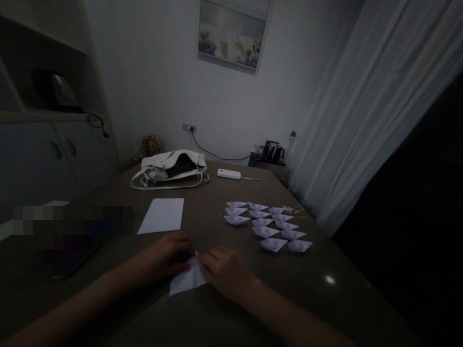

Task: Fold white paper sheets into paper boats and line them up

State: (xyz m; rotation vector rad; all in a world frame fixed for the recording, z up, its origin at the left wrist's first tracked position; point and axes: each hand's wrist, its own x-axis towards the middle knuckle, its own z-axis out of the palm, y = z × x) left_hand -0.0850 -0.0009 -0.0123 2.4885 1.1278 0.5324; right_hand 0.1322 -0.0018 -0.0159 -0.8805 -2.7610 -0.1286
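A partly folded sheet of white paper [188,279] lies at the table's near side, its top coming to a point between my hands. My left hand [170,255] pinches its upper left edge, fingers bent. On the other side my right hand [226,272] is closed on the paper's right edge near the peak, covering part of it. To the right stand several folded paper boats [265,232] in loose rows. A stack of white paper [162,215] rests beyond my left hand.
A white handbag [173,166] sits at the table's far side, with a white power bank [229,174] and short cable to its right. Paper scraps [292,210] lie by the right edge. A blurred-out dark object [79,246] is at the left.
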